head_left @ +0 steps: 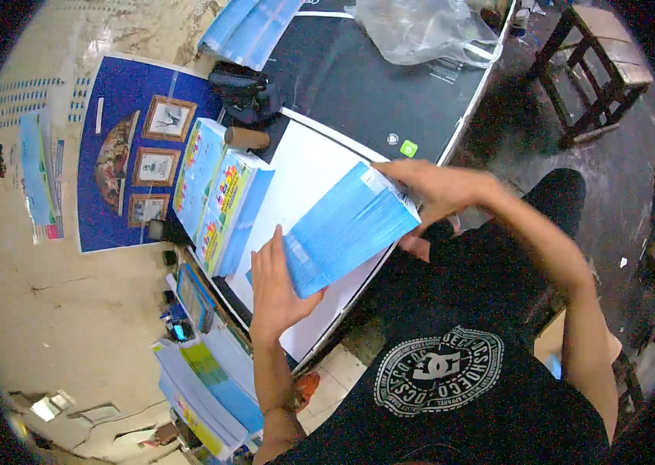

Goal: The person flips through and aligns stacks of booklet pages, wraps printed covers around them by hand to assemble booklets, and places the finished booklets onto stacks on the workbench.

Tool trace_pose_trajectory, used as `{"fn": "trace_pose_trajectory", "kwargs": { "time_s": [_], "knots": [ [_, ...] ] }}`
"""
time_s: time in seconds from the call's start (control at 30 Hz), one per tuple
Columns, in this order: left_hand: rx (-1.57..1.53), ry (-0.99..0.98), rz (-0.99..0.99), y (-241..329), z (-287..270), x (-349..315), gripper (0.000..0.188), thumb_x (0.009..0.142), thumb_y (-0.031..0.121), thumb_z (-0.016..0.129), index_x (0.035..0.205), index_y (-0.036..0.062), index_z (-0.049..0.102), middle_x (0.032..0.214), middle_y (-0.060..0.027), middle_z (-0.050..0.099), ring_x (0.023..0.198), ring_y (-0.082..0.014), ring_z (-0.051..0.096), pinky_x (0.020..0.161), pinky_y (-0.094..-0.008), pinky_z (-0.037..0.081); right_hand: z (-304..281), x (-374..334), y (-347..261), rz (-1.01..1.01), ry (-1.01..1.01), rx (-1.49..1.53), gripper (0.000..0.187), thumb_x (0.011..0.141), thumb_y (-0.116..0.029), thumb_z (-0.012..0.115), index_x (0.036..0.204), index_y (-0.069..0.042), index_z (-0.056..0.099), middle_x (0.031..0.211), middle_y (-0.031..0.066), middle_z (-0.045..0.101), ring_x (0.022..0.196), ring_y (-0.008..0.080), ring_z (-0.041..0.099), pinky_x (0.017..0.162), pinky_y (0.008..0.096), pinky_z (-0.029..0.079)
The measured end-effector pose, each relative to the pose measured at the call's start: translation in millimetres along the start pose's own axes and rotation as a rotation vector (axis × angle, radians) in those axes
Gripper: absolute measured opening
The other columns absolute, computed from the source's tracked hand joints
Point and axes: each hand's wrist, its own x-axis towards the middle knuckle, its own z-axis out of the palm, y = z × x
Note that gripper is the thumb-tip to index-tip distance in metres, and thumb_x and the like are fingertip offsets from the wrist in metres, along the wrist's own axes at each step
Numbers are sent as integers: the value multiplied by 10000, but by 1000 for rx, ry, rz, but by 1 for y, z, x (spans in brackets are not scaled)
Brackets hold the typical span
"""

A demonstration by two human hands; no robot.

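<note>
A thick stack of blue booklets (347,229) stands on a white board (308,155) in front of me, its many thin page edges facing up. My left hand (277,291) presses against the stack's left end, fingers stretched along it and the thumb at its near corner. At the opposite end my right hand (440,186) grips the stack, with its fingertips at the far corner and its thumb side partly hidden. The stack is held between both hands.
Beyond the left hand stand piles of colourful booklets (226,201) with a brown cardboard tube (247,139). More blue booklets (250,31) and a clear plastic bag (424,27) lie on the black table (335,74). A wooden stool (606,46) stands at right; paper stacks (211,387) sit lower left.
</note>
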Motion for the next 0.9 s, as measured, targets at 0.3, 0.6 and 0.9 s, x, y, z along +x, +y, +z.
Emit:
{"fn": "trace_pose_trajectory", "kwargs": {
  "time_s": [0.3,0.6,0.9],
  "knots": [
    [132,236,86,0,23,2,1260,610,355,902,1579,-39,199,1556,-312,317,1456,-456,316,1205,-566,240,-57,82,-137,-326,691,-969,630,958,-440,601,1408,-9,508,1397,191,566,1299,370,550,1099,535,414],
    [77,310,82,-1,25,7,1202,599,429,923,1514,-40,300,1461,-252,430,1326,-458,435,1132,-575,306,21,71,-72,38,-125,-839,1139,728,-730,705,1512,32,383,1414,213,520,1358,356,469,1185,623,249],
    [-75,344,64,-4,22,21,612,714,279,884,1145,-5,554,1065,-203,606,994,-404,593,874,-477,458,7,91,-71,10,-259,-773,725,704,-340,835,1290,-45,526,1155,117,586,1201,300,563,1143,581,340]
  ]
}}
